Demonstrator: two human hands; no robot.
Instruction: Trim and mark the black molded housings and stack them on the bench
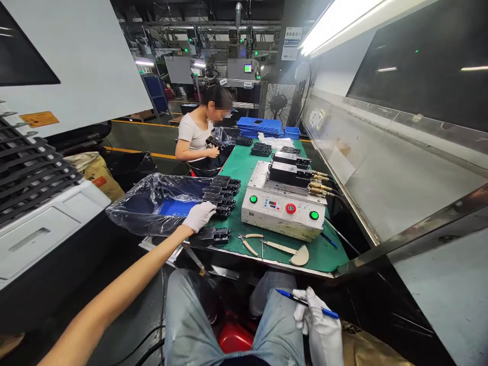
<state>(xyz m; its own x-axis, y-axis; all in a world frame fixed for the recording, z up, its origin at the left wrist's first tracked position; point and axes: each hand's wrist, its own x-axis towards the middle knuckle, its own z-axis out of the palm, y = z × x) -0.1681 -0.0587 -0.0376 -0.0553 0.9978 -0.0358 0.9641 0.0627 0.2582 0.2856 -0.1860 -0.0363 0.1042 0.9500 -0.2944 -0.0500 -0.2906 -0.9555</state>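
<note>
My left hand (200, 216), in a white glove, reaches to the table's left edge. Its fingers are closed around the near end of a black plastic part (224, 210), the nearest of several in a row (223, 189). Closer to me, a separate black part (216, 235) lies beside the hand. A blue pen (286, 295) is gripped in my gloved right hand (316, 317), raised over my right thigh, its blue tip pointing left. The left fingertips are partly hidden against the part.
A white machine (284, 219) with green and red buttons stands on the green table (234, 249). In front lie cutters (249, 244) and a flat-handled tool (284, 249). A plastic-lined blue bin (175, 207) adjoins the left edge. Beyond, a co-worker (196, 134) handles a black part.
</note>
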